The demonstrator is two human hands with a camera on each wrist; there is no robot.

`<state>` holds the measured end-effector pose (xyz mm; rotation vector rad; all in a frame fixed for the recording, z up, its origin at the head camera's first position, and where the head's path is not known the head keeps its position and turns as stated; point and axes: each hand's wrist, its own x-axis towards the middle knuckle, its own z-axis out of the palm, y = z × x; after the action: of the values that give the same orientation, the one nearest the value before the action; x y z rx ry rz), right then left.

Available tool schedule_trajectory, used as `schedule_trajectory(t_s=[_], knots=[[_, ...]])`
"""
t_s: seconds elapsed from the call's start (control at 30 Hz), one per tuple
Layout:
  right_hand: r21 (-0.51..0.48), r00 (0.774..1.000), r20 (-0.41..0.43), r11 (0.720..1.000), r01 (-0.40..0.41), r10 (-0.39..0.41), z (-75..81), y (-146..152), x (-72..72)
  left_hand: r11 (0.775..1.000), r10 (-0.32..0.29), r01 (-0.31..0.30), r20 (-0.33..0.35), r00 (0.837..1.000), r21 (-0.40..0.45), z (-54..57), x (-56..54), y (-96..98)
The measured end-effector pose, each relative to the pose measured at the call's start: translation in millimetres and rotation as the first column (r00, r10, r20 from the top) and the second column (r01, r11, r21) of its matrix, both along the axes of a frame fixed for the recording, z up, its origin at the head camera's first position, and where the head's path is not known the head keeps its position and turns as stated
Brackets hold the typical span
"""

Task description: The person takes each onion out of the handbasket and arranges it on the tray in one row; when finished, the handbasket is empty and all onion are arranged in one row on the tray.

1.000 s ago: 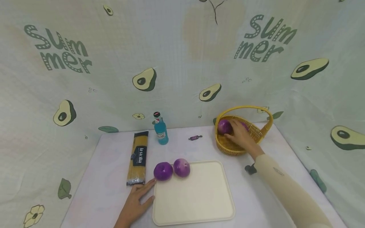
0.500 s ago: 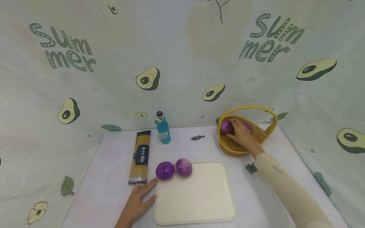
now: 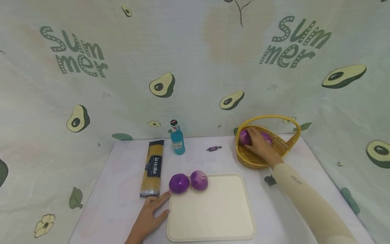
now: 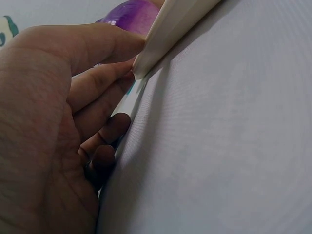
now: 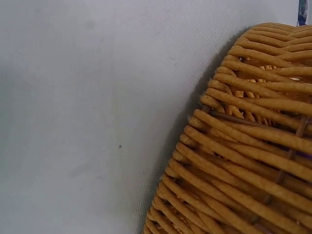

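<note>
In the head view, my right hand (image 3: 259, 144) reaches into the yellow wicker basket (image 3: 251, 164) and grips a purple onion (image 3: 244, 137), fingers over its top and thumb at its near side. A second purple onion (image 3: 267, 138) lies behind that hand, partly hidden. Two more sit side by side at the tray's far left corner: a dark purple onion (image 3: 179, 183) and a paler one (image 3: 199, 180). My left hand (image 3: 149, 217) rests by the cream tray (image 3: 213, 217), its extended fingertips and thumb touching the left edge. The right wrist view shows only the basket's woven side (image 5: 253, 146) and cloth.
A pack of spaghetti (image 3: 153, 169) lies left of the tray. Behind it stands a blue bottle (image 3: 177, 140) with a black cap. A small purple wrapped candy (image 3: 214, 148) lies between bottle and basket. A printed cloth (image 3: 195, 67) hangs behind the table.
The head view has shifted slightly, so everything appears a little further right. My right hand stays in the basket at the onion, and my left hand stays at the tray's edge.
</note>
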<state>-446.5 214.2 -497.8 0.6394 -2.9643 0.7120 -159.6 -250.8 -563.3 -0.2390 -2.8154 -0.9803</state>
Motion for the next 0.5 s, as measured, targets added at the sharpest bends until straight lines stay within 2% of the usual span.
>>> schedule_trajectory(t_s=[0.37, 0.5], knots=[[0.027, 1.000, 0.009, 1.000, -0.013, 0.013, -4.1, 1.1, -1.5, 1.000, -0.004, 0.004, -0.052, 0.999, -0.002, 0.4, -0.5, 1.8], [0.035, 1.000, -0.008, 0.999, -0.019, 0.019, -6.7, 0.3, -2.8, 1.000, -0.007, 0.007, -0.035, 0.999, -0.001, 1.3, -0.4, 0.4]])
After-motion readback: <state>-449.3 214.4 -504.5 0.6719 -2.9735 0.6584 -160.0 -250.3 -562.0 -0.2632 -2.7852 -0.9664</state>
